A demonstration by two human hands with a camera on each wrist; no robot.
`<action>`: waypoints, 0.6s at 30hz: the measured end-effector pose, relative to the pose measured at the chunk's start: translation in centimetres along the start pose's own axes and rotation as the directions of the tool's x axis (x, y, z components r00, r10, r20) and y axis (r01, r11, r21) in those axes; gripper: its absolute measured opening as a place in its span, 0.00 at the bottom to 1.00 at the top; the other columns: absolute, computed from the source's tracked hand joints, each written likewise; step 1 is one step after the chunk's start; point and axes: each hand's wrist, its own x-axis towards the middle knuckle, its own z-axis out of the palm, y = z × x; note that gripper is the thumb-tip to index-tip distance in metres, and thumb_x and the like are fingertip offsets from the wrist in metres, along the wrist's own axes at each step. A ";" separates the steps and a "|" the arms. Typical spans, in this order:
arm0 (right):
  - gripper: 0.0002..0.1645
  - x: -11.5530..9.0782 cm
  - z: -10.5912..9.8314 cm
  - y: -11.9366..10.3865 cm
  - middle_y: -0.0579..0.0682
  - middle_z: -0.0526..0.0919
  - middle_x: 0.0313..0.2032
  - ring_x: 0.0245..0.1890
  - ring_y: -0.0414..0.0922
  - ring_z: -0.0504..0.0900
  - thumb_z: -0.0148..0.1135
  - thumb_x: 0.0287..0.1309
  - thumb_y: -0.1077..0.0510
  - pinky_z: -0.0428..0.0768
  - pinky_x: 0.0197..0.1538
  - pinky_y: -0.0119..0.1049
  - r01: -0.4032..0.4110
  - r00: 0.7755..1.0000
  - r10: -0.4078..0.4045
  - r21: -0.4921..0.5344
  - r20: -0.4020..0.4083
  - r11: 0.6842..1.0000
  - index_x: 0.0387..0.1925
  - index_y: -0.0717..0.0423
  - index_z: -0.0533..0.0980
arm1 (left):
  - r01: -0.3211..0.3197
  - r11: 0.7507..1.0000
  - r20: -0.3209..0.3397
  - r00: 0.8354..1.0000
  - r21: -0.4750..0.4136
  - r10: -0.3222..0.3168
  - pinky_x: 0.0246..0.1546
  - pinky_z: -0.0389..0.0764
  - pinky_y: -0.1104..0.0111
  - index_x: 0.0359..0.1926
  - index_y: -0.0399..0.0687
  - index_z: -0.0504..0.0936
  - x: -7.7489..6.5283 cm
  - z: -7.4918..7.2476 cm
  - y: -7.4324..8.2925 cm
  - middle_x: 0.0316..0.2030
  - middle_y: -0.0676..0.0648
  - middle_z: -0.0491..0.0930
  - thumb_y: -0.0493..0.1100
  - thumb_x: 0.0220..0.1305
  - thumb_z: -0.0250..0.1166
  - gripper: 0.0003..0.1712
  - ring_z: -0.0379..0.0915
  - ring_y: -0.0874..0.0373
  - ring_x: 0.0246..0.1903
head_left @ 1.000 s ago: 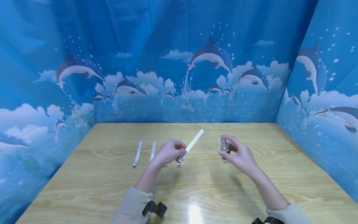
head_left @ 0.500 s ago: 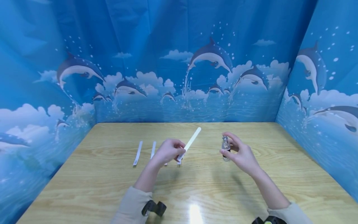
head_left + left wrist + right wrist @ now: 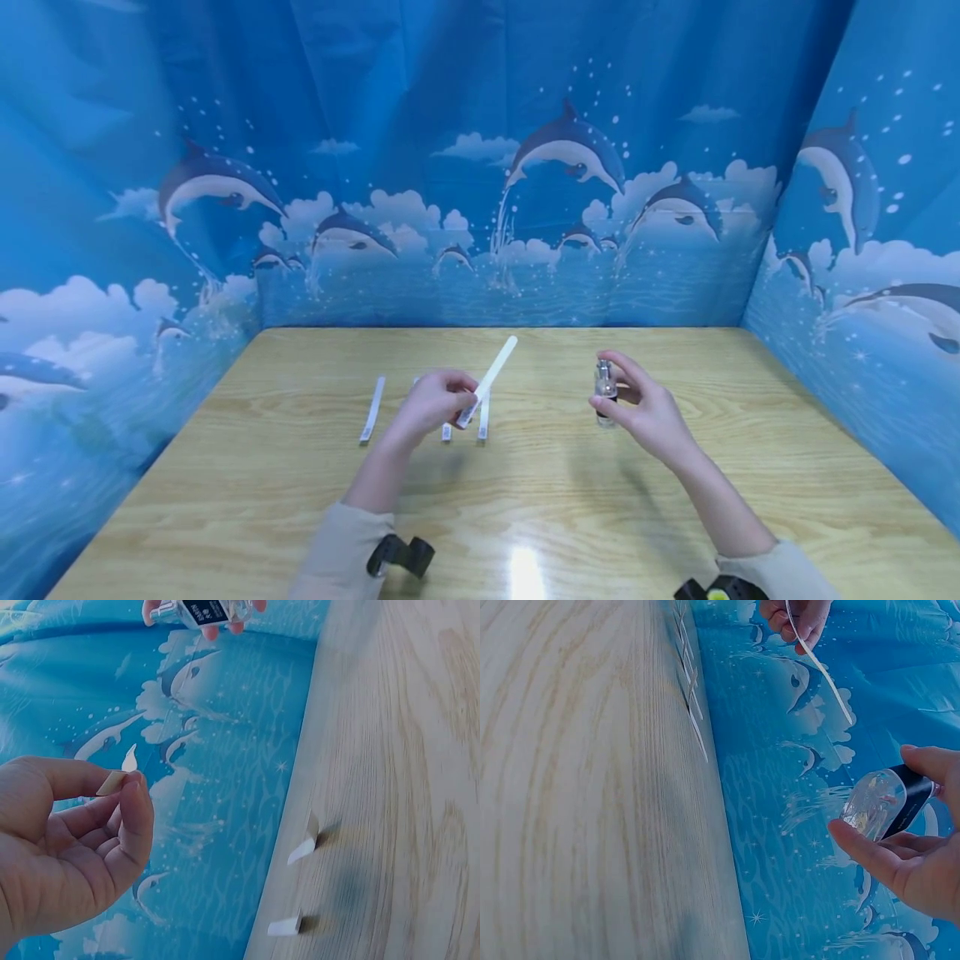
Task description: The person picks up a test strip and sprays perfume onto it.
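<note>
Left hand [image 3: 435,406] pinches paper strip [image 3: 496,368], far end slanting right, toward bottle [image 3: 604,386]. Right hand [image 3: 652,418] grips bottle, strip apart, bottle maybe upright.

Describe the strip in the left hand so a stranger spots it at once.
Above the wooden table, find the left hand. It pinches a pale, round-tipped paper strip; unlike the loose strips on the table, this one is in the air.
</note>
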 end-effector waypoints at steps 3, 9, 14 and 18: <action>0.37 0.0 0.0 -0.1 0.65 0.76 0.46 0.47 0.57 0.78 0.64 0.54 0.62 0.81 0.37 0.33 -0.014 1.000 0.014 0.006 -0.002 1.000 0.64 0.54 0.62 | 0.013 1.000 -0.028 1.000 -0.018 -0.014 0.23 0.79 0.69 0.39 0.29 0.77 -0.2 -0.6 -0.2 0.26 0.41 0.76 0.29 0.57 0.57 0.09 0.71 0.58 0.20; 0.36 0.0 0.2 -0.1 0.64 0.77 0.44 0.46 0.58 0.78 0.65 0.53 0.63 0.81 0.38 0.33 -0.006 1.000 0.006 0.005 -0.002 1.000 0.64 0.55 0.63 | 0.019 1.000 -0.084 0.996 -0.010 -0.020 0.25 0.80 0.67 0.40 0.28 0.77 -0.3 -2.2 -0.9 0.26 0.41 0.77 0.29 0.57 0.57 0.09 0.72 0.58 0.20; 0.36 0.0 0.4 0.1 0.64 0.77 0.45 0.46 0.58 0.78 0.65 0.54 0.62 0.81 0.38 0.34 -0.004 1.000 0.004 0.006 0.017 1.000 0.63 0.55 0.63 | 0.026 1.000 -0.105 0.994 -0.005 -0.026 0.24 0.80 0.68 0.42 0.26 0.76 -0.3 -3.7 -1.4 0.27 0.39 0.77 0.29 0.58 0.57 0.11 0.72 0.58 0.21; 0.35 0.1 0.5 0.3 0.65 0.76 0.46 0.46 0.58 0.78 0.65 0.55 0.60 0.81 0.38 0.36 -0.005 1.000 0.005 -0.006 0.030 1.000 0.64 0.52 0.63 | 0.030 0.999 -0.122 0.992 -0.014 -0.031 0.24 0.79 0.69 0.42 0.25 0.75 -0.5 -4.9 -1.8 0.25 0.41 0.76 0.29 0.58 0.57 0.11 0.72 0.58 0.21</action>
